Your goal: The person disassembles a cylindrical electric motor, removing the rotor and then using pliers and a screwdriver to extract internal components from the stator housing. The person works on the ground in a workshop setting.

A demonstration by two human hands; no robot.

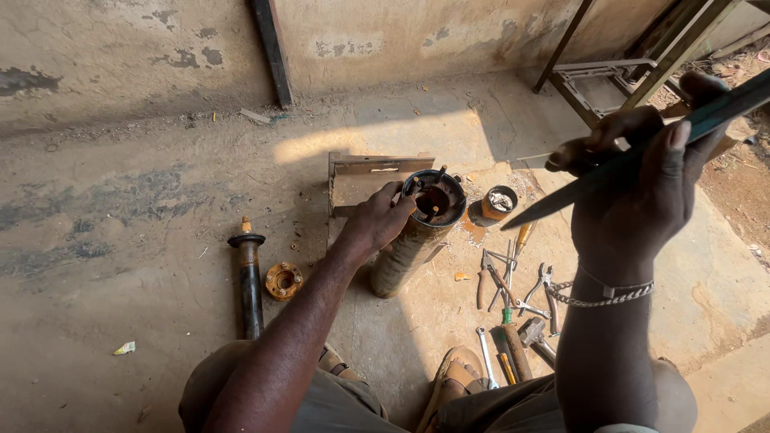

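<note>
My left hand (377,222) grips the top rim of an upright rusty metal cylinder (415,240), which has studs around its open, dark mouth. My right hand (638,180) is raised close to the camera and is closed around a long, flat, dark metal blade or file (642,156) that points down-left toward the cylinder. A chain bracelet hangs on that wrist.
A black shaft (250,281) and an orange flange (284,281) lie at the left. Pliers, spanners, a screwdriver and a hammer (513,305) are scattered at the right. A small tin (499,202) and an angle-iron bracket (365,176) sit behind the cylinder. My sandalled feet are below.
</note>
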